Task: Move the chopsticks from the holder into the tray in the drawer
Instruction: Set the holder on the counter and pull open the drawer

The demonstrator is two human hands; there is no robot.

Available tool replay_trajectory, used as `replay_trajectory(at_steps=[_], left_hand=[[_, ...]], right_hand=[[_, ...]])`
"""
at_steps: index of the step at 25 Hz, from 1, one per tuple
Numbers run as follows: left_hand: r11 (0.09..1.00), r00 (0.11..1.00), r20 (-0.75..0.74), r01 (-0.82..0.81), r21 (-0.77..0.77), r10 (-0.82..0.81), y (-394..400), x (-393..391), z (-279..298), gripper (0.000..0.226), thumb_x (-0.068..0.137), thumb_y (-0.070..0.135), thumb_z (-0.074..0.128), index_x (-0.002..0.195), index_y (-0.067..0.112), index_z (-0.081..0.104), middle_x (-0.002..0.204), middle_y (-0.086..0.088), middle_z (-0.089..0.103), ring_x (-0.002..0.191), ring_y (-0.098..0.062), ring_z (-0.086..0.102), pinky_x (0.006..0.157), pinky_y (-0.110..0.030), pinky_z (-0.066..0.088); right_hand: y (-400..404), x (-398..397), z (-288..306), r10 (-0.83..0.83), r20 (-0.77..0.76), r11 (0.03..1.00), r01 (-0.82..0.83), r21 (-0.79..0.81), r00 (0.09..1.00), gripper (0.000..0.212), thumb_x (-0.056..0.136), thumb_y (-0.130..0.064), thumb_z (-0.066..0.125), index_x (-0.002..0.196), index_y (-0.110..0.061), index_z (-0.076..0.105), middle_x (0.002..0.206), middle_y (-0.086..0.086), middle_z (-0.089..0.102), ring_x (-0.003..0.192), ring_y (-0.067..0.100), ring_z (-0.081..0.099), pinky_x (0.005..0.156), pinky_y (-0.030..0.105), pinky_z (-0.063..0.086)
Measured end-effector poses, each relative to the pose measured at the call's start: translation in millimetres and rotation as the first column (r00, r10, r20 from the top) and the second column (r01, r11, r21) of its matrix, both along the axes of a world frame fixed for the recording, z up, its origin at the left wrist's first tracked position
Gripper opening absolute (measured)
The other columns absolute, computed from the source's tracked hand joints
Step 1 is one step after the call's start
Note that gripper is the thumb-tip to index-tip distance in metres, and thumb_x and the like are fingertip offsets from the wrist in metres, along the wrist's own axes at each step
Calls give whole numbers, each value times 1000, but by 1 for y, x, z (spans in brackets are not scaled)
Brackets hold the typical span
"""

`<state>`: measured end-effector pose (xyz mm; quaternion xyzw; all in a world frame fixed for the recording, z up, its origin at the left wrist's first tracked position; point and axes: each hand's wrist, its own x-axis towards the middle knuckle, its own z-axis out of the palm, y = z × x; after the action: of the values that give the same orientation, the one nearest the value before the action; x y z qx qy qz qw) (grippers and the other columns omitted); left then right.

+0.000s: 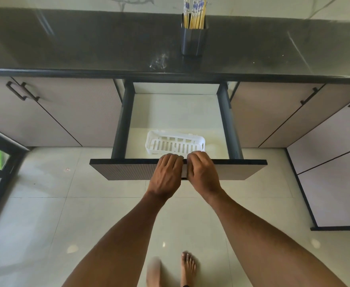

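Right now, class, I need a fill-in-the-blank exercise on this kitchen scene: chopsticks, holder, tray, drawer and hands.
1. The chopsticks stand in the dark holder on the ____.
2. The white tray lies inside the open ____.
3. Both hands, left hand and right hand, grip the drawer's ____ edge.
4. The tray holds ____ chopsticks.

Missing words: counter; drawer; front; no

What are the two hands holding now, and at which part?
Both the left hand and the right hand grip the drawer front at the middle of its top edge, fingers curled over it. No chopsticks are held.
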<state>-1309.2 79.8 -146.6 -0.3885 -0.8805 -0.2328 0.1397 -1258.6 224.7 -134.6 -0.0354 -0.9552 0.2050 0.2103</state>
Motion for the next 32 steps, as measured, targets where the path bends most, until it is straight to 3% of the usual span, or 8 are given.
replay_trajectory(at_steps=[3,5,9,10,12,15,18,32], left_hand=[[992,992,10,-128,16,128,9,-32,22,22,97,0,53,117,0,61,109,-15,65,103,-30,60,98,-40,47],[952,939,162,-307,3,303,14,-55,28,28,99,2,50,126,0,57,122,-17,64,113,-30,59,103,-41,47],[764,569,596,-635,-120,566,15,-103,13,35,98,1,42,132,0,48,129,-17,56,113,-28,55,103,-41,49],[723,464,670,-672,-161,580,15,-116,7,35,96,-1,44,130,-1,48,128,-18,55,110,-28,56,100,-41,51],[672,304,755,-703,-234,581,15,-139,-4,31,93,-4,46,123,-2,49,121,-18,56,101,-27,57,90,-39,56],[649,162,826,-705,-286,540,17,-155,-15,25,94,-1,45,119,-2,50,111,-14,56,86,-21,56,65,-28,51],[655,123,841,-690,-309,527,19,-160,-25,19,95,0,44,112,-1,53,103,-13,56,72,-15,49,55,-23,42],[623,140,765,-679,-388,629,21,-164,-38,9,95,0,49,89,2,55,80,-8,54,70,-18,52,63,-28,47]], right_hand=[[17,-36,21,-183,29,965,185,-187,983,16,97,-8,55,104,-2,68,98,11,68,93,24,63,81,30,55],[32,-59,22,-275,183,909,318,-271,944,17,96,-1,56,110,0,66,103,13,67,98,26,62,81,23,49],[65,-93,7,-285,582,813,514,-274,761,9,88,3,52,84,-4,51,91,14,57,85,29,57,59,24,39],[72,-100,2,-257,656,797,539,-272,710,5,89,1,53,91,-2,56,98,18,60,90,33,61,63,28,44],[81,-114,-11,-230,740,774,580,-253,631,25,93,-3,54,116,3,60,117,23,64,108,39,63,76,33,49],[84,-125,-30,-215,782,746,615,-255,585,34,95,-5,54,128,3,58,127,22,63,113,39,63,89,39,56],[88,-133,-42,-241,764,746,618,-248,599,31,96,-3,57,125,5,59,125,23,64,113,39,63,89,38,55],[101,-146,-53,-321,704,809,570,-144,634,23,93,5,62,117,6,63,119,23,68,109,37,66,86,35,56]])
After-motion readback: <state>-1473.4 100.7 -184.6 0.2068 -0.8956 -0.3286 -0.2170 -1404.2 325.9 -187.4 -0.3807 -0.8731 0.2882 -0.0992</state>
